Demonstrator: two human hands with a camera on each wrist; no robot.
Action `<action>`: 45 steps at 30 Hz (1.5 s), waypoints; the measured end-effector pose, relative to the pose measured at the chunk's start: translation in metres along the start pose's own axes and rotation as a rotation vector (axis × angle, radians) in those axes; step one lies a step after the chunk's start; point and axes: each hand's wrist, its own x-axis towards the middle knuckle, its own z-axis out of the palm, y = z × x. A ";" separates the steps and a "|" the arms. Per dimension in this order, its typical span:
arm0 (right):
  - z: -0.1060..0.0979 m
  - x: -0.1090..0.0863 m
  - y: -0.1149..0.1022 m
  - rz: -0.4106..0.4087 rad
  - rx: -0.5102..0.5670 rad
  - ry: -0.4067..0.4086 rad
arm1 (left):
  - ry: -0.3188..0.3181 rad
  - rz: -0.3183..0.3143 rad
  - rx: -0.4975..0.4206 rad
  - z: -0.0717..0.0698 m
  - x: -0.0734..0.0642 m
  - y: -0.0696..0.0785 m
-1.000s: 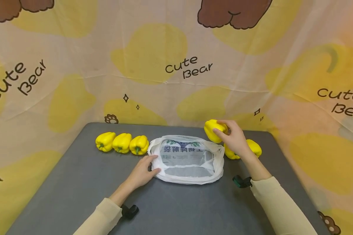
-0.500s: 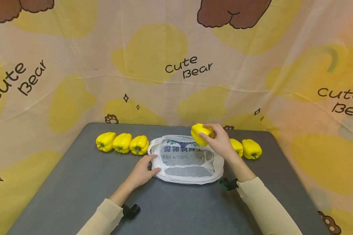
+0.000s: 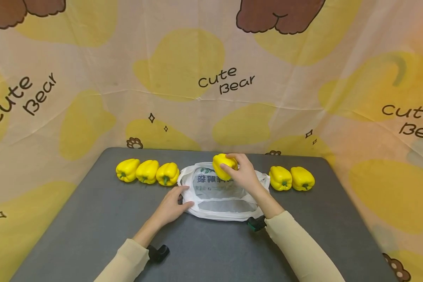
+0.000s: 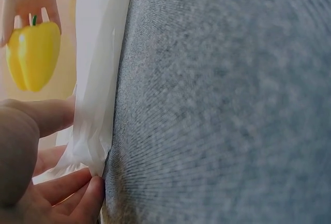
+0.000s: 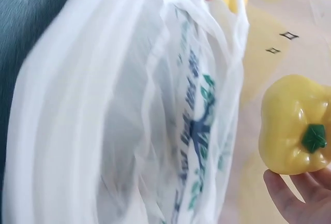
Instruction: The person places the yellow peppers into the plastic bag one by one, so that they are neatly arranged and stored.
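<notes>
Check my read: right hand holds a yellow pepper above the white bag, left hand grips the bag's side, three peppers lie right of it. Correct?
Wrong count: the head view shows two peppers right of the white bag, not three. The right hand holds a yellow pepper above it, and the left hand grips its side.

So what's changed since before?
The right hand carried a yellow pepper left, so it now shows against the bag in the head view. Nothing was grabbed or let go. The left hand stayed at the bag's left edge; the other peppers stayed put.
</notes>
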 end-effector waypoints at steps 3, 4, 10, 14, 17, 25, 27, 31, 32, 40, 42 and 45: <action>0.011 0.002 -0.002 0.005 -0.016 0.000 | -0.005 0.001 -0.006 0.000 0.000 0.000; 0.015 0.003 -0.002 0.007 -0.021 -0.002 | -0.007 -0.001 -0.007 0.000 0.000 0.000; 0.035 0.006 -0.002 0.023 -0.039 -0.021 | -0.013 -0.017 -0.007 -0.001 0.000 0.000; 0.046 0.008 0.000 0.017 -0.061 -0.034 | -0.016 -0.019 -0.009 -0.001 0.000 -0.001; 0.053 0.008 0.002 0.018 -0.076 -0.042 | -0.018 -0.016 -0.014 -0.001 -0.001 -0.001; 0.069 0.010 0.005 0.045 -0.103 -0.065 | -0.022 -0.014 -0.020 -0.002 -0.001 -0.001; 0.072 0.009 0.006 0.054 -0.117 -0.070 | -0.026 -0.013 -0.018 -0.002 -0.001 -0.001; 0.073 0.008 0.005 0.056 -0.133 -0.100 | -0.029 -0.009 -0.013 -0.001 0.000 -0.002; 0.072 0.008 0.005 0.055 -0.137 -0.113 | -0.029 -0.008 -0.012 0.000 0.000 -0.002; 0.064 0.008 0.000 0.030 -0.191 -0.233 | -0.034 -0.007 -0.011 -0.001 0.001 -0.001; 0.064 0.009 0.001 0.020 -0.199 -0.235 | -0.035 -0.010 -0.009 -0.001 0.001 -0.001; 0.067 0.010 0.003 0.012 -0.206 -0.222 | -0.035 -0.014 -0.007 -0.001 0.001 -0.001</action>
